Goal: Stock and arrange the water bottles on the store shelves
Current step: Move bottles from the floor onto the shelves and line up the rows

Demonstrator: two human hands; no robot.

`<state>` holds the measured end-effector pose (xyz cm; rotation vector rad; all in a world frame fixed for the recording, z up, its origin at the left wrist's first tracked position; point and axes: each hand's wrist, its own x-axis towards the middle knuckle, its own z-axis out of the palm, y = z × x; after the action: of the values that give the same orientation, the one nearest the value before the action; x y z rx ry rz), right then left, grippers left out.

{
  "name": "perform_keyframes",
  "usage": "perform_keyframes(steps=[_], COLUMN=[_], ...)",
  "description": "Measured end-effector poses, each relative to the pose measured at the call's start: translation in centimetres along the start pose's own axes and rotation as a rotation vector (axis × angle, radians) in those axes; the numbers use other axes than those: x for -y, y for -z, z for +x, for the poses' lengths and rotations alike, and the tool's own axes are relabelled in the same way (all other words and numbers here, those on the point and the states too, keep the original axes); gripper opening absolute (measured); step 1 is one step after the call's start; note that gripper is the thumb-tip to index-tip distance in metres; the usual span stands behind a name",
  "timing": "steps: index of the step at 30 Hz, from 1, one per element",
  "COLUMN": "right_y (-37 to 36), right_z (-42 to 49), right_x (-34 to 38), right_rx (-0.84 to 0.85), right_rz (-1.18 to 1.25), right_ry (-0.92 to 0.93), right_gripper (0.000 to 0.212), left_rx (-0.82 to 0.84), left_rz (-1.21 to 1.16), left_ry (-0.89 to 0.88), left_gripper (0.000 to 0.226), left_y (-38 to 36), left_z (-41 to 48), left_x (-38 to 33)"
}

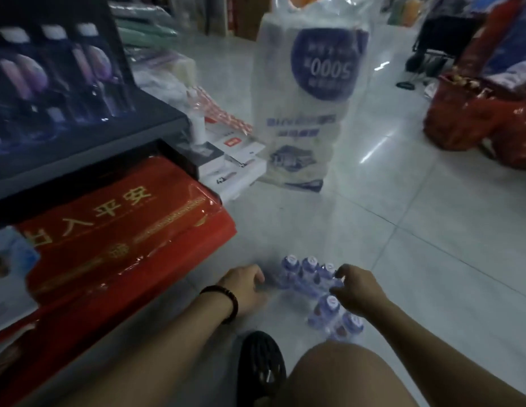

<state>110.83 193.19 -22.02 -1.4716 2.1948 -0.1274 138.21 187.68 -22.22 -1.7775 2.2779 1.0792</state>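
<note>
Several small water bottles point(307, 274) with pale caps stand in a cluster on the tiled floor, low in the head view. Two more bottles point(329, 308) stand a little nearer to me. My left hand point(245, 286) rests at the cluster's left edge, fingers curled down toward the floor, and what it grips is hidden. My right hand point(357, 289) pinches the top of a bottle at the right of the cluster. The dark shelf unit point(88, 151) stands to my left.
Red packaged mats point(115, 230) stick out from the bottom shelf. A tall white plastic pack point(308, 92) stands on the floor ahead. Red bags point(479, 116) sit at the right. My knee point(344, 374) and black shoe point(260, 365) are below the bottles.
</note>
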Motion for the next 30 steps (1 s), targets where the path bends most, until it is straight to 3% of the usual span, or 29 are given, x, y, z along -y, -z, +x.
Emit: perform_keyframes(steps=[7, 12, 14, 21, 25, 30], right_y=[-6.9, -9.0, -9.5, -11.3, -13.3, -16.3], right_z=[2.6, 4.5, 5.4, 6.1, 5.4, 4.5], right_x=[-4.8, -5.1, -5.1, -3.6, -3.2, -2.7], right_rx=[0.049, 0.091, 0.07, 0.047, -0.001, -0.036], right_rz=[-0.192, -0.411, -0.42, -0.287, -0.171, -0.01], right_ry=[0.009, 0.085, 0.134, 0.204, 0.16, 0.041], right_gripper=[0.039, 0.049, 0.049, 0.046, 0.039, 0.051], left_rx=[0.06, -0.004, -0.014, -0.161, -0.208, -0.201], left_rz=[0.029, -0.066, -0.029, 0.26, 0.227, 0.144], left_ry=[0.014, 0.019, -0.031, -0.143, -0.115, -0.034], left_gripper=[0.075, 0.094, 0.09, 0.033, 0.046, 0.054], left_y=[-5.9, -9.5, -10.8, -12.1, -11.4, -12.6], left_z=[10.3, 16.6, 18.4, 19.3, 17.4, 14.8], left_x=[-2.4, -3.5, -3.7, -2.5, -0.8, 1.3])
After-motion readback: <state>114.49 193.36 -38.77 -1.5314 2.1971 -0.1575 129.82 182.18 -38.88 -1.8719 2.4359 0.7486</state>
